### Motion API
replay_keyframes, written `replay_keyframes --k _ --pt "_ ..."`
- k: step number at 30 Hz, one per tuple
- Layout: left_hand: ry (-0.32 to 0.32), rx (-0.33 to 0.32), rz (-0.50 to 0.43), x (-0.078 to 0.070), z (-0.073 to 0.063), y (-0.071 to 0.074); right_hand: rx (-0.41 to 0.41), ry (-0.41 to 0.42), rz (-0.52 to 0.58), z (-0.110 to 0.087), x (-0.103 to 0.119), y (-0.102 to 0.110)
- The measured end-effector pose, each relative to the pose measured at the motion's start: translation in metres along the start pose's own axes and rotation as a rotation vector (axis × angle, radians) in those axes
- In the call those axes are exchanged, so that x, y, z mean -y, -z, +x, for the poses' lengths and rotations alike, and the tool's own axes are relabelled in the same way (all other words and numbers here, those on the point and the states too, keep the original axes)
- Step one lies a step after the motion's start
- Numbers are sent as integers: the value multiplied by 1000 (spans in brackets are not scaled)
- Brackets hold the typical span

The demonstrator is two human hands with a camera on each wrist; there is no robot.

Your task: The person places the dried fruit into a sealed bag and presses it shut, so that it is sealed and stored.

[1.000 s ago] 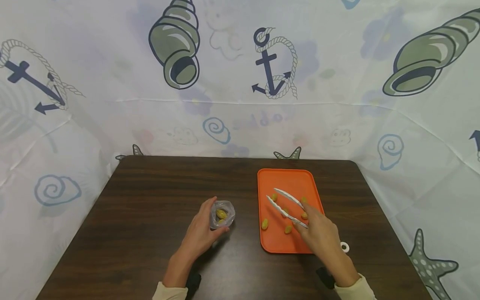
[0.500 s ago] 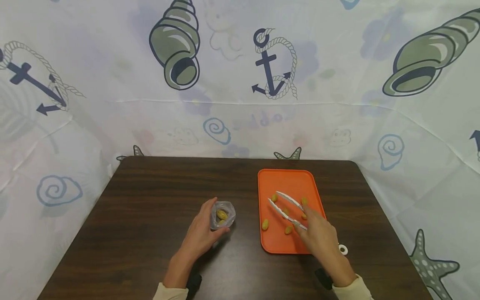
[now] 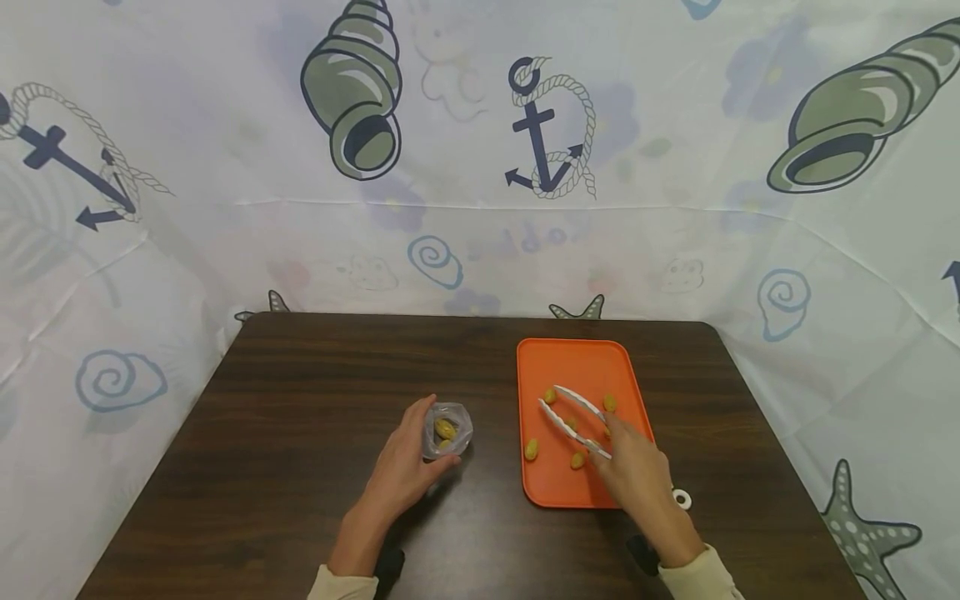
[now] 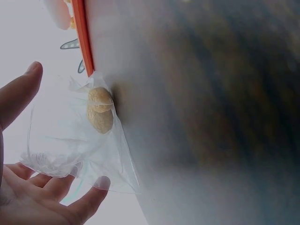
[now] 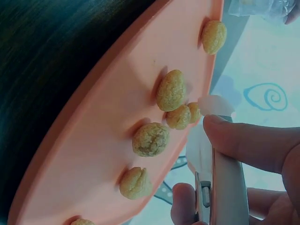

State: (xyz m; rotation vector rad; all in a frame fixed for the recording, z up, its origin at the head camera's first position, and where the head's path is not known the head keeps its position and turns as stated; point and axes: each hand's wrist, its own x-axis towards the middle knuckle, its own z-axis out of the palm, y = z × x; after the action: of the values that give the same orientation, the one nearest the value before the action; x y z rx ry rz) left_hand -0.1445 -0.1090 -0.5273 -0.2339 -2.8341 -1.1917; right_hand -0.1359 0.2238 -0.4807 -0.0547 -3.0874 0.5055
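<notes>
My left hand [image 3: 403, 467] holds a clear plastic bag [image 3: 463, 433] upright on the table, fingers at its far left side and thumb at its near side. Inside, a couple of wrinkled yellow-brown puffed snack pieces [image 4: 100, 110] lie at the bottom. My right hand [image 3: 636, 471] grips a pair of white-tipped metal tongs [image 5: 227, 183] low over an orange tray [image 3: 570, 358]. The arms of the tongs are spread, with one snack piece [image 3: 550, 396] showing between their tips. Several more pieces, such as one snack piece [image 5: 150, 139], lie scattered on the tray.
The dark wooden table [image 3: 322, 375] carries the tray on its right half. A white ring [image 3: 682, 499] shows beside my right wrist. A patterned cloth [image 3: 480, 250] with shells and anchors surrounds the table.
My right hand has shifted slightly left, and the tips of the tongs have come a little nearer to me over the tray. The left hand and bag stay in place.
</notes>
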Motion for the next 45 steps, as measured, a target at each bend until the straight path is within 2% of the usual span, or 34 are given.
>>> replay_keyframes --k 4,14,23,33,45 --pt "24 16 -13 0 0 0 16 -13 -10 2 0 -2" --pt "12 4 -14 0 2 0 10 -7 -19 6 0 -6" --pt "13 3 -11 -1 2 0 39 -33 -1 7 -2 -3" --pt "3 -9 -6 1 2 0 11 -13 44 1 -4 7" --pt "22 3 -17 -1 1 2 -33 15 70 -6 0 19"
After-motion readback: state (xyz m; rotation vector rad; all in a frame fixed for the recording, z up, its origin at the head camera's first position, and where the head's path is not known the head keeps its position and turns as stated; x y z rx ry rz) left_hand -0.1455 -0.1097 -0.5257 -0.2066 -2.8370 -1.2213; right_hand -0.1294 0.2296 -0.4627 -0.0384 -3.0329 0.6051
